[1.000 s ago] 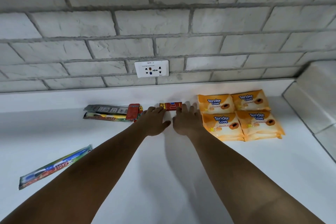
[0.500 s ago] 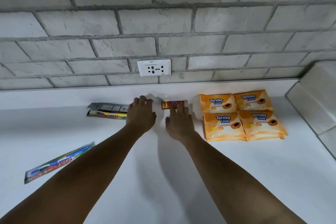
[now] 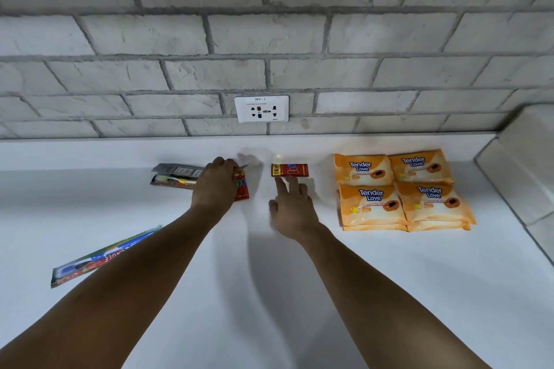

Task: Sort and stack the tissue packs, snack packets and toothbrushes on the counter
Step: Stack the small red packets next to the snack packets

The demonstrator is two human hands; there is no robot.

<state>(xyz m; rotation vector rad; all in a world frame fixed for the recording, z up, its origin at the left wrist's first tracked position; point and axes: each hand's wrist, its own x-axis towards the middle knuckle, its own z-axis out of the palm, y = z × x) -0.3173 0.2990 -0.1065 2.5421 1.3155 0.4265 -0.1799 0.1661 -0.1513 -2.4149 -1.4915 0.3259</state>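
Toothbrushes lie in two places on the white worktop: one packaged toothbrush lies alone, near and to the left, partly behind the left forearm, and two more toothbrush packs are stacked farther back. The left hand has its fingers curled around a red snack packet, just beside that stack. The right hand is spread, palm down, holding nothing; its fingertips reach the near edge of a second red snack packet. To the right, orange tissue packs form a two-by-two block, with more packs under the near ones. A wall socket sits on the brick wall behind.
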